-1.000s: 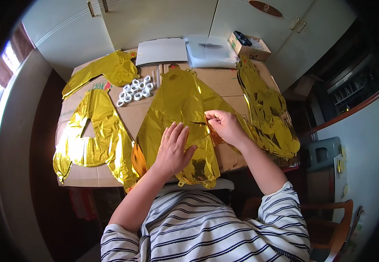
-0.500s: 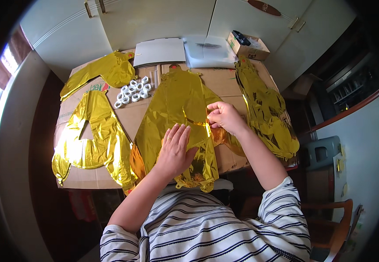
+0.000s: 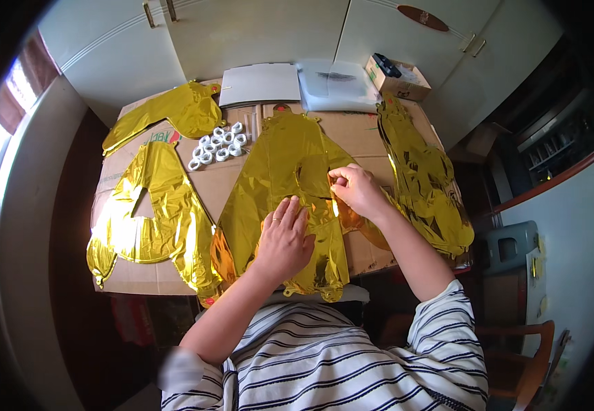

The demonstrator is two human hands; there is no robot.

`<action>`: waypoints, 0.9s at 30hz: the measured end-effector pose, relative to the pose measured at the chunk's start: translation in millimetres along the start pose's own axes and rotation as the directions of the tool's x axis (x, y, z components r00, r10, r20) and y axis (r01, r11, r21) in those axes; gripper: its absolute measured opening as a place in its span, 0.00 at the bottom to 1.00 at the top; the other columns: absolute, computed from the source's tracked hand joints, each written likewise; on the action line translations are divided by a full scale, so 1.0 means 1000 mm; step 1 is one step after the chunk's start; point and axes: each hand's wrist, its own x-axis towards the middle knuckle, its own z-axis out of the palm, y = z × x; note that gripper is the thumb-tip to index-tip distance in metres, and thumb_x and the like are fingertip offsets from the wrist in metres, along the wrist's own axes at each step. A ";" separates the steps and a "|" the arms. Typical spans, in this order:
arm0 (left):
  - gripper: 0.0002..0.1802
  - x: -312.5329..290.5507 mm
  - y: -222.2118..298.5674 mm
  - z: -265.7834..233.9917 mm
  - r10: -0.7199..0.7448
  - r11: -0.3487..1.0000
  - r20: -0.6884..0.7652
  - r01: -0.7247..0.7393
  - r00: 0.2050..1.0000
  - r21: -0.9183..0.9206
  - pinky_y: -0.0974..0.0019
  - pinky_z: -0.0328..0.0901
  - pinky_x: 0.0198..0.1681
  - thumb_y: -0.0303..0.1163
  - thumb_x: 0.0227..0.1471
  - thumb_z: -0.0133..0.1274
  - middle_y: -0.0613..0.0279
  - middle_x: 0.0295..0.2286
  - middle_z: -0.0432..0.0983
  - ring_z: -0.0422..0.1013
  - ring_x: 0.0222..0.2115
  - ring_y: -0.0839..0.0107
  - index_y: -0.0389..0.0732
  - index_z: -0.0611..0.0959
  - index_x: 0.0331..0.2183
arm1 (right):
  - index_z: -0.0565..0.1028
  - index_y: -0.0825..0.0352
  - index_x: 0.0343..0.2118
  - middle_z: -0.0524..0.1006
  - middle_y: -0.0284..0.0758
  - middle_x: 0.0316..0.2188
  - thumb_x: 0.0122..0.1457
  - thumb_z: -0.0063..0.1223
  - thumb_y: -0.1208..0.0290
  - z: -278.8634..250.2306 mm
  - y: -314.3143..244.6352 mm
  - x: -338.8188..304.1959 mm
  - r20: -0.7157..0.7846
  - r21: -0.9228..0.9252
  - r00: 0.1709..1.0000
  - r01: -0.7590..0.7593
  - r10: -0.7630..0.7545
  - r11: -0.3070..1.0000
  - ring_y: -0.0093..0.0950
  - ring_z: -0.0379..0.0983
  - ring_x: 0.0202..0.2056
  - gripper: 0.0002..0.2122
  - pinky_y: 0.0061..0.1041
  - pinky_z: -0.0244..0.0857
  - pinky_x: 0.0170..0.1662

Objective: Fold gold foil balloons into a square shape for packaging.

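In the head view, green and red printing (image 3: 165, 137) is seen on the cardboard (image 3: 216, 185) at the far left, partly covered by foil. A dark printed patch is borne by the clear plastic packaging (image 3: 338, 96), too small to be read, and a brown oval plaque (image 3: 422, 18) is fixed to the cupboard above. By the far right corner a small open carton (image 3: 410, 89) is set, in which a black object (image 3: 387, 65) and some pale, unclear material are held. White sheets (image 3: 259, 85) are laid beside the packaging, and white rolls (image 3: 221, 147) are clustered nearer. The middle foil piece (image 3: 276, 157), gold and creased, is spread at the table's centre, between the left foil piece (image 3: 163, 226) and the foil stack (image 3: 424, 178) at right. It is pressed by the left hand (image 3: 285, 243), laid flat with nothing gripped. Its right edge is pinched narrowly between thumb and forefinger of the right hand (image 3: 355, 188).
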 end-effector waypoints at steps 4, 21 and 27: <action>0.31 0.004 -0.001 -0.014 -0.011 0.999 0.019 0.012 1.000 -0.047 0.48 0.57 0.62 0.39 0.53 0.58 0.41 0.60 0.65 0.61 0.61 0.46 0.35 0.74 0.57 | 0.80 0.70 0.43 0.78 0.42 0.35 0.54 0.62 0.75 0.005 0.002 -0.004 -0.032 -0.024 0.995 0.091 -0.092 0.996 0.36 0.78 0.34 0.13 0.32 0.73 0.41; 0.29 -0.060 -0.012 -0.060 -0.055 0.941 0.059 0.071 0.997 -0.329 0.49 0.63 0.59 0.26 0.49 0.60 0.45 0.55 0.70 0.68 0.54 0.45 0.37 0.76 0.54 | 0.81 0.73 0.39 0.83 0.35 0.29 0.62 0.61 0.70 -0.010 -0.036 -0.207 0.169 0.363 0.915 -0.403 0.366 0.840 0.19 0.79 0.30 0.10 0.22 0.73 0.36; 0.28 -0.063 -0.014 -0.052 -0.013 0.961 0.013 0.017 1.000 -0.277 0.50 0.63 0.59 0.26 0.49 0.59 0.46 0.54 0.71 0.69 0.53 0.46 0.37 0.76 0.54 | 0.79 0.72 0.41 0.83 0.37 0.27 0.62 0.61 0.71 0.004 -0.044 -0.200 -0.023 0.353 0.922 -0.354 0.386 0.866 0.20 0.79 0.27 0.10 0.22 0.72 0.32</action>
